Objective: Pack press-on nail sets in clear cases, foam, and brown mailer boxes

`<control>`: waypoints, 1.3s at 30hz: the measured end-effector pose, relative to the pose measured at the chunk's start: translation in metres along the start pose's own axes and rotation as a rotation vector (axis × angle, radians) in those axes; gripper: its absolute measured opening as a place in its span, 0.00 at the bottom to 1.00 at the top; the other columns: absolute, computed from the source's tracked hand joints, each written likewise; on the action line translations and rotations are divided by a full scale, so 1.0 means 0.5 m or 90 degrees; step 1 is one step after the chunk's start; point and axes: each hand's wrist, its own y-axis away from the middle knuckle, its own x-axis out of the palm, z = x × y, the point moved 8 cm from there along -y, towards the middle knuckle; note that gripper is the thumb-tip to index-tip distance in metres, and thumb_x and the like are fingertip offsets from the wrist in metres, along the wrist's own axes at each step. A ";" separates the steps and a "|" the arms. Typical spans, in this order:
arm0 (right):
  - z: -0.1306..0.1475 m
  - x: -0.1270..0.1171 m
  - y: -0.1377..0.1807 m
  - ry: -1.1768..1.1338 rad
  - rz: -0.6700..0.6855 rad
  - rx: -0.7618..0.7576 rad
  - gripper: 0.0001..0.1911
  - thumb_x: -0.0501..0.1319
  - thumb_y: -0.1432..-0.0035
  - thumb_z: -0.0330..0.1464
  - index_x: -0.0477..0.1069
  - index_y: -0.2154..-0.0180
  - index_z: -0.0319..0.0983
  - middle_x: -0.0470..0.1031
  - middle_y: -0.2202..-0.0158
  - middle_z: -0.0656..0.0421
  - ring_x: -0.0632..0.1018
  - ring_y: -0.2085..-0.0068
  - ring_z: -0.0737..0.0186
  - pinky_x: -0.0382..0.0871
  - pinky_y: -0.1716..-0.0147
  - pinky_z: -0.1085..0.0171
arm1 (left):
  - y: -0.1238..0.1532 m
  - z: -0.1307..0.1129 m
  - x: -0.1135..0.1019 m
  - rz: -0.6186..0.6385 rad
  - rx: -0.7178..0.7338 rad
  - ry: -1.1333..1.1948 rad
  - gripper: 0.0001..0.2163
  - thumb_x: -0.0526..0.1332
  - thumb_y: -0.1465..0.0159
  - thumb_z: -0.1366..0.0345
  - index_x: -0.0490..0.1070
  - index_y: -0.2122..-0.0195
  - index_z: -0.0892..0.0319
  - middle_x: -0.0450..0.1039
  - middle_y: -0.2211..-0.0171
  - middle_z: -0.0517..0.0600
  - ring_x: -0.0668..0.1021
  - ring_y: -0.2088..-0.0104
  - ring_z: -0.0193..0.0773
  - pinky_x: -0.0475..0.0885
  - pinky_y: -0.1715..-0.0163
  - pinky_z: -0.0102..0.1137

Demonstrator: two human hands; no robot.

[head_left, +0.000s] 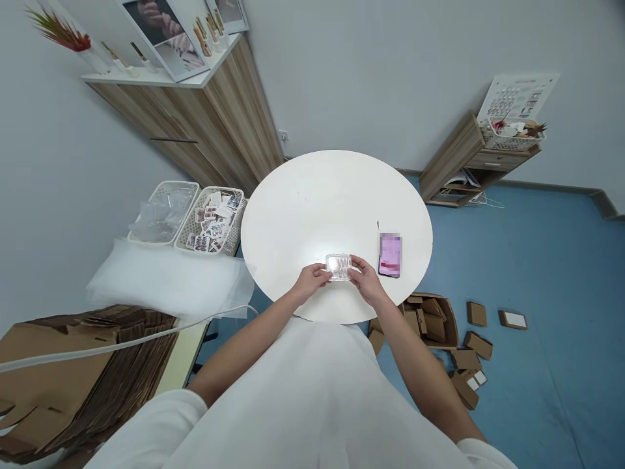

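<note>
A small clear plastic case (338, 266) is held just above the near edge of the round white table (317, 195). My left hand (311, 281) pinches the case's left end. My right hand (365, 279) grips its right end, fingers curled over the top. Both hands are closed on the case. What lies inside the case is too small to make out. A phone (390, 255) lies flat on the table just right of my right hand.
Two white baskets (165, 215) (213, 221) stand on a side table to the left, one with clear cases, one with printed cards. Flattened cardboard (83, 371) is stacked at the near left. Small brown boxes (430, 319) lie scattered on the blue floor at the right.
</note>
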 end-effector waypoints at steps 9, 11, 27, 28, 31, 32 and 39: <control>0.002 -0.010 0.016 0.114 -0.027 0.002 0.30 0.64 0.55 0.39 0.61 0.49 0.46 0.68 0.68 0.62 0.74 0.67 0.64 0.73 0.63 0.56 | 0.009 -0.022 0.000 0.034 0.051 -0.041 0.23 0.65 0.50 0.57 0.67 0.53 0.59 0.74 0.69 0.51 0.76 0.66 0.38 0.65 0.62 0.33; 0.007 -0.012 0.015 0.120 -0.032 -0.012 0.29 0.64 0.55 0.40 0.61 0.50 0.45 0.68 0.68 0.62 0.74 0.67 0.65 0.73 0.63 0.57 | 0.012 -0.023 0.002 0.041 0.056 -0.059 0.25 0.65 0.50 0.57 0.66 0.51 0.59 0.74 0.70 0.50 0.76 0.66 0.39 0.65 0.60 0.34; 0.008 -0.010 0.001 0.161 -0.056 -0.025 0.31 0.63 0.56 0.40 0.58 0.49 0.44 0.67 0.70 0.63 0.74 0.70 0.64 0.72 0.65 0.57 | -0.008 -0.019 -0.001 0.021 0.108 -0.096 0.25 0.64 0.49 0.57 0.65 0.51 0.61 0.71 0.75 0.49 0.74 0.70 0.37 0.66 0.64 0.33; 0.009 -0.010 0.000 0.172 -0.052 -0.026 0.32 0.63 0.55 0.40 0.57 0.48 0.44 0.67 0.69 0.62 0.74 0.69 0.64 0.72 0.65 0.57 | -0.009 -0.017 -0.001 0.021 0.105 -0.100 0.25 0.64 0.49 0.57 0.65 0.51 0.61 0.71 0.75 0.48 0.74 0.70 0.37 0.66 0.64 0.33; 0.012 -0.008 0.004 0.229 -0.036 -0.041 0.34 0.60 0.52 0.42 0.52 0.45 0.45 0.68 0.61 0.58 0.75 0.68 0.63 0.72 0.63 0.55 | -0.012 -0.014 -0.005 0.020 0.103 -0.114 0.24 0.63 0.48 0.57 0.64 0.51 0.60 0.70 0.75 0.48 0.74 0.70 0.36 0.66 0.64 0.33; 0.015 -0.007 0.007 0.256 -0.028 -0.054 0.34 0.60 0.52 0.42 0.50 0.44 0.46 0.67 0.57 0.56 0.75 0.66 0.63 0.71 0.62 0.55 | -0.012 -0.013 -0.006 0.022 0.104 -0.120 0.24 0.62 0.48 0.57 0.64 0.51 0.60 0.70 0.74 0.48 0.74 0.71 0.36 0.67 0.64 0.33; 0.036 0.012 0.035 0.487 0.062 -0.224 0.35 0.64 0.55 0.39 0.54 0.46 0.48 0.48 0.39 0.53 0.69 0.50 0.54 0.68 0.55 0.52 | -0.001 -0.009 -0.012 0.034 0.098 -0.144 0.22 0.60 0.45 0.58 0.64 0.51 0.60 0.68 0.73 0.46 0.74 0.71 0.34 0.68 0.63 0.34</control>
